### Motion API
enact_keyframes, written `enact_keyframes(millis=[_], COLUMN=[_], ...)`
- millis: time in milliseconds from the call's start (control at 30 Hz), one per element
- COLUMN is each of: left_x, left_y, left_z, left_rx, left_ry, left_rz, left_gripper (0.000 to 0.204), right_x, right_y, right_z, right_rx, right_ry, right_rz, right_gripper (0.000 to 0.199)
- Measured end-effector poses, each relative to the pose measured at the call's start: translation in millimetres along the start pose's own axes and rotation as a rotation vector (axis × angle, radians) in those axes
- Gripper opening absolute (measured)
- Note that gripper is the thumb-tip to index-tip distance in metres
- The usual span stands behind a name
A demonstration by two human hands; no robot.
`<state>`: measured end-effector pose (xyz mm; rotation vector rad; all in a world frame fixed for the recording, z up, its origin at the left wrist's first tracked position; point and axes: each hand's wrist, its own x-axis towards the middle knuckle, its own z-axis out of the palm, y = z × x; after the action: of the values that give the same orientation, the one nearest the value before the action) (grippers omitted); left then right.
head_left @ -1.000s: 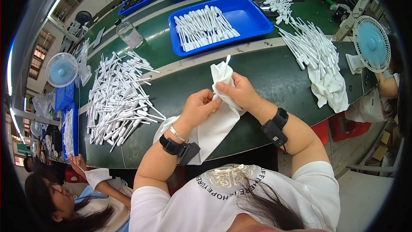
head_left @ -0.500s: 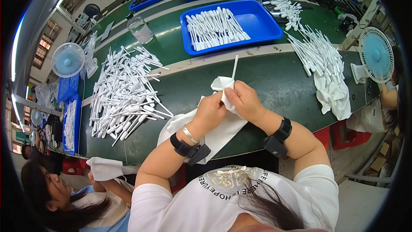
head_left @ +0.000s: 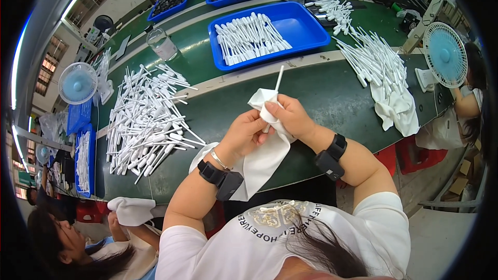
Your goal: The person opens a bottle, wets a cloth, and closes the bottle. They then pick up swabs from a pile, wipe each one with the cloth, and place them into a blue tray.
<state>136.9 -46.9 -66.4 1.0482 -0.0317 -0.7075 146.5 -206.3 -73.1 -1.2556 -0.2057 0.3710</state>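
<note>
A slim white plastic stick [head_left: 280, 78] points up and away from between my hands, its lower part wrapped in a white cloth [head_left: 259, 168]. My right hand [head_left: 293, 116] is closed around the cloth and the stick inside it, thumb pressed on top. Just below, my left hand [head_left: 241, 135] is closed with its fingertips at the lower end of the stick. The cloth's loose end hangs over the table edge toward my lap. Left of my hands lies a jumbled pile of similar sticks [head_left: 145, 124] with thicker ends.
Beyond my hands, a blue tray [head_left: 306, 26] holds sticks in rows. More sticks [head_left: 378, 62] lie at right on a crumpled white cloth [head_left: 397, 111]. A clear bottle [head_left: 162, 45] and two fans [head_left: 445, 56] stand around. A co-worker at lower left holds a white cloth [head_left: 132, 211].
My left hand has shifted slightly down and away from my right, its fingers loosening from the cloth's upper part. The view has tilted a little.
</note>
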Motion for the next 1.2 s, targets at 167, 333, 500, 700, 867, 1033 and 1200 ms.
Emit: enact_keyframes(millis=[167, 333, 500, 700, 867, 1033, 1200], left_x=[1, -2, -7, -9, -2, 1, -8], left_y=[3, 6, 7, 18, 1, -3, 22], left_z=[-6, -1, 2, -5, 0, 10, 4], left_rx=[-0.016, 0.21, 0.606, 0.378, 0.369, 0.449, 0.32], left_ry=[-0.206, -0.01, 0.13, 0.154, 0.258, 0.295, 0.321], left_rz=[-0.101, -0.043, 0.068, 0.067, 0.137, 0.311, 0.569], left_gripper=[0.015, 0.013, 0.014, 0.012, 0.014, 0.018, 0.013], right_x=[14, 19, 20, 21, 2, 1, 2], right_y=[0, 4, 6, -2, 10, 7, 13], right_z=[-27, -34, -35, -37, 1, -2, -6], right_rx=[0.223, 0.252, 0.204, 0.34, -0.343, -0.507, -0.632], right_ry=[0.259, 0.347, 0.413, 0.442, 0.198, 0.109, 0.118], right_rz=[-0.148, -0.232, -0.219, -0.192, -0.303, -0.37, -0.392], right_gripper=[0.023, 0.024, 0.025, 0.025, 0.023, 0.022, 0.022])
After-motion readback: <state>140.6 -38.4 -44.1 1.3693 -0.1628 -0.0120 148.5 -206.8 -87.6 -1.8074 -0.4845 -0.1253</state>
